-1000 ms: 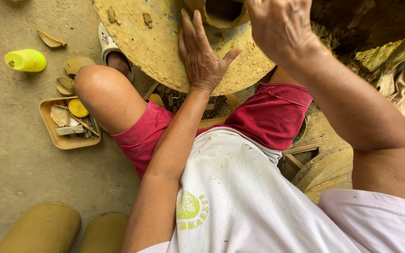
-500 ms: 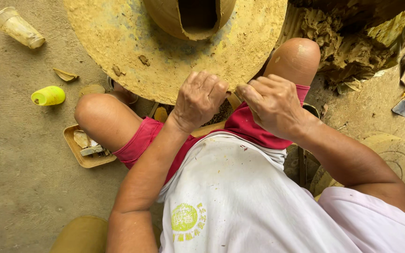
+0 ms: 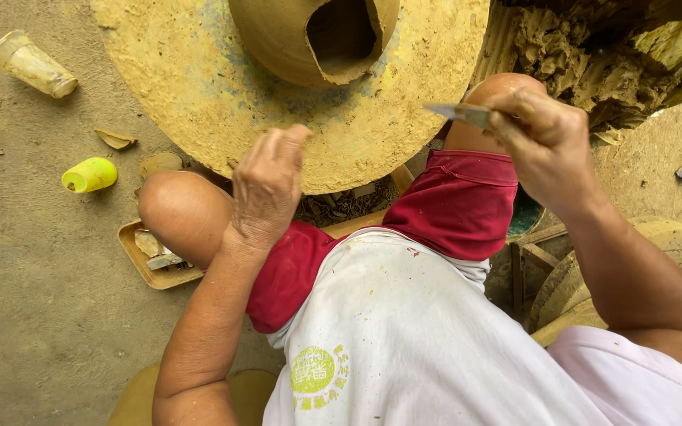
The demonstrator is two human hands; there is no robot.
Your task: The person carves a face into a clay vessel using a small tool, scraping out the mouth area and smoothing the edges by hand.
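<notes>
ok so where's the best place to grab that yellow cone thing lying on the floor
Probably around its wide rounded end, from above. The yellow cone lies on its side on the ground, narrow end pointing left, with open floor all round it. The left hand is nearer.

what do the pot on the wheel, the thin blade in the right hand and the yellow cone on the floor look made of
The pot looks like raw, unfired clay: matte ochre, with a rough-edged cut opening. The blade, pinched in the right hand, seems to be thin metal, flat and grey with a dull sheen, though clay smears leave it uncertain. The yellow cone is probably plastic: smooth, bright, evenly coloured.
</notes>
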